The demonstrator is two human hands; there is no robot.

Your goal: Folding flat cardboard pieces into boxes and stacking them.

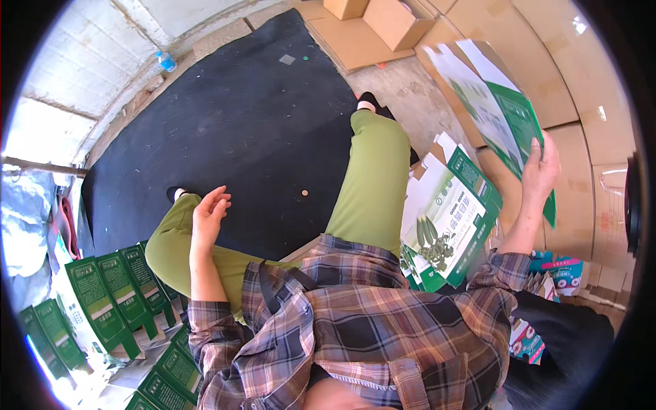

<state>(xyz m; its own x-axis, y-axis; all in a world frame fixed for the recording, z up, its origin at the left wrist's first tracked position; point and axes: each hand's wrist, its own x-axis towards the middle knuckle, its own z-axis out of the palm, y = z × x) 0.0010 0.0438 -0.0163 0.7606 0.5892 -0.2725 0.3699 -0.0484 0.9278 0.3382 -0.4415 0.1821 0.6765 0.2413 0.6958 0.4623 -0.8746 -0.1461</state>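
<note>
The right hand [542, 166] is pinching a flat carton [493, 113], seemingly for carrying; steadying is probably needing the half-curled, empty left hand [209, 212].

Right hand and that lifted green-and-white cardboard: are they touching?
Touching. The head view shows the right hand gripping the green-and-white cardboard, its thumb lying over the green face.
</note>
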